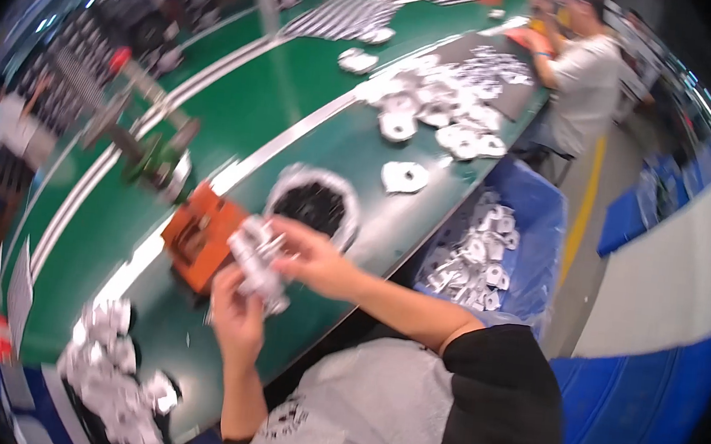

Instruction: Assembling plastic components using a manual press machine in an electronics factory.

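Note:
Both my hands are raised over the near edge of the green workbench, closed round a white plastic part (255, 255) that is blurred by motion. My left hand (237, 313) grips its lower end, while my right hand (314, 256) pinches it from the right side. Just beyond the part stands an orange fixture (204, 237) with a dark recess in its middle. Behind my right hand is a round container (354, 222) with a pale rim, filled with small black pieces (310, 205). The exact shape of the held part cannot be made out.
White parts (113, 378) are heaped at the bench's near left, more (435, 101) at its far right. A blue lined bin (534, 231) of white parts stands beside the bench on my right. Farther along, a person (587, 82) works. A green-and-metal tool (160, 165) rises behind the fixture.

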The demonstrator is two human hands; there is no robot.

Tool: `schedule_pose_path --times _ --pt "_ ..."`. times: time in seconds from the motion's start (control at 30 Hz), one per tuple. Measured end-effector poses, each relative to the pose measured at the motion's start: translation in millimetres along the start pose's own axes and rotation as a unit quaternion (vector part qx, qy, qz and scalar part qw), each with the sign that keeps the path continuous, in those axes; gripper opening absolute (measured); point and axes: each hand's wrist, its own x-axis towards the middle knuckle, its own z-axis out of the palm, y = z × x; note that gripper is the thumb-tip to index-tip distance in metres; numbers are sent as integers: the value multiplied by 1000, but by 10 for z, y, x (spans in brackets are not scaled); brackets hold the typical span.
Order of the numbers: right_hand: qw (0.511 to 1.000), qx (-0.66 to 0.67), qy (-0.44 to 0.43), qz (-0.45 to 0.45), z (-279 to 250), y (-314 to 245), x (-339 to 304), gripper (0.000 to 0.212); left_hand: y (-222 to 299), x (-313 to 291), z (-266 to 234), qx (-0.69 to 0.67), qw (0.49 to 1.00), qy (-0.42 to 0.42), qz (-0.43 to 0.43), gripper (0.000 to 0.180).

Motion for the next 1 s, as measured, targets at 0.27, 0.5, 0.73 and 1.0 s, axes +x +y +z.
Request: schedule_pose_path --times 0.27,0.5,0.73,1.0 --pt "995 83 38 28 -63 -267 -58 56 129 64 214 89 987 31 132 37" --pt "1000 4 9 16 -23 -110 -100 56 216 36 167 142 980 9 137 38" --pt "990 -34 17 135 -55 -167 -95 49 154 -22 144 197 969 -40 141 36" --pt "990 -47 3 133 -67 -6 -111 26 115 -74 205 175 976 -23 125 34"
